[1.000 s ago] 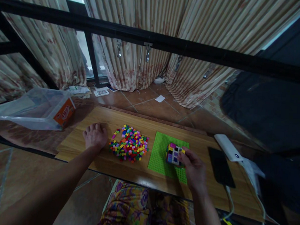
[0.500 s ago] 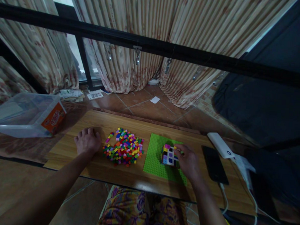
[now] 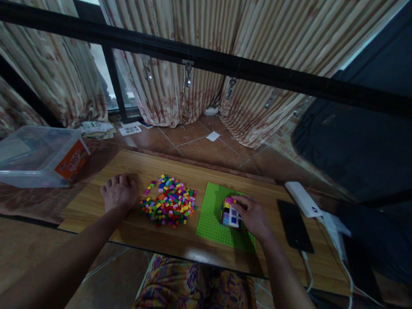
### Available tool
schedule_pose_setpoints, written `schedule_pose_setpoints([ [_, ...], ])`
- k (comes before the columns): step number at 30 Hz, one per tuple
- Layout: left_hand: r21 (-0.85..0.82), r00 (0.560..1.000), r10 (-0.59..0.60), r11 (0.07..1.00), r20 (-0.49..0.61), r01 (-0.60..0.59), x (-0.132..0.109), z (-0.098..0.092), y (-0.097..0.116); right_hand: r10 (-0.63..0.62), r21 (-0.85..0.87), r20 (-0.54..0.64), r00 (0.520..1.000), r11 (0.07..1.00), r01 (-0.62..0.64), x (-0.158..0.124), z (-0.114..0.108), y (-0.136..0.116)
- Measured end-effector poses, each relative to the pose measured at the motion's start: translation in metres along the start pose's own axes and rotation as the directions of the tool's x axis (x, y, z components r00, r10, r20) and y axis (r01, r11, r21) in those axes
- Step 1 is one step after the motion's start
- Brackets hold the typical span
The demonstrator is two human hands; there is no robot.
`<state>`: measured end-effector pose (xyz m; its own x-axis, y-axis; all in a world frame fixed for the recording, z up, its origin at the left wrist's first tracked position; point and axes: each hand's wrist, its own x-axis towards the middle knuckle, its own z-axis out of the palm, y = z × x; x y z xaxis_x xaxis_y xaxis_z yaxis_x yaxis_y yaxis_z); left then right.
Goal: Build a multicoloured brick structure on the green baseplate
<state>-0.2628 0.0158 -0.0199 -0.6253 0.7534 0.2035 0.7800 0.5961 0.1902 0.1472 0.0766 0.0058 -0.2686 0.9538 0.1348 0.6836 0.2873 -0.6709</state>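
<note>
On the wooden board, my left hand [image 3: 118, 195] rests palm down with its fingers apart and nothing in it. Just right of it lies a loose pile of small, brightly coloured building bricks [image 3: 171, 202]. A green studded baseplate [image 3: 208, 218] lies farther right. On it stands a small block built of bricks [image 3: 231, 215], with white, blue, purple, yellow and pink pieces on top. My right hand [image 3: 254, 216] reaches over this block from the right, thumb and fingers pinched at its top. Whatever is between the fingertips is too small and covered to make out.
A black phone [image 3: 294, 226] and a white power bank [image 3: 303, 199] with cables lie to the right. At far left stands a clear plastic box [image 3: 31, 160] with an orange label. A dark horizontal bar [image 3: 210, 59] crosses before the curtains.
My right hand has shifted slightly left over the brick block, its fingertips now closer to the pink and yellow pieces. My left hand stays in place on the board.
</note>
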Motion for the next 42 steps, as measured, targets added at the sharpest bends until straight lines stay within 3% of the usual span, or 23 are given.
schedule_pose_setpoints([
  [10,0.041,0.999,-0.015,0.999,0.03,0.014,0.0,-0.001,0.001,0.092,0.124,-0.049,0.995,0.989,-0.085,-0.002,0.003,0.0],
  [14,0.062,1.0,-0.012,0.998,0.023,0.011,-0.001,-0.001,0.002,0.163,0.268,-0.022,0.986,0.952,-0.151,-0.004,0.005,0.004],
  [19,0.068,1.0,-0.018,0.998,0.009,0.018,-0.001,0.0,0.002,0.215,0.382,-0.087,0.973,0.909,-0.167,-0.004,0.008,0.01],
  [25,0.044,1.0,-0.016,0.999,0.014,0.016,0.0,0.004,0.0,0.296,0.364,0.018,0.955,0.888,-0.282,-0.003,0.014,0.003],
  [42,0.054,1.0,-0.005,0.999,-0.011,0.005,-0.002,0.004,0.0,0.358,0.433,0.011,0.934,0.84,-0.327,0.001,0.016,-0.003],
])
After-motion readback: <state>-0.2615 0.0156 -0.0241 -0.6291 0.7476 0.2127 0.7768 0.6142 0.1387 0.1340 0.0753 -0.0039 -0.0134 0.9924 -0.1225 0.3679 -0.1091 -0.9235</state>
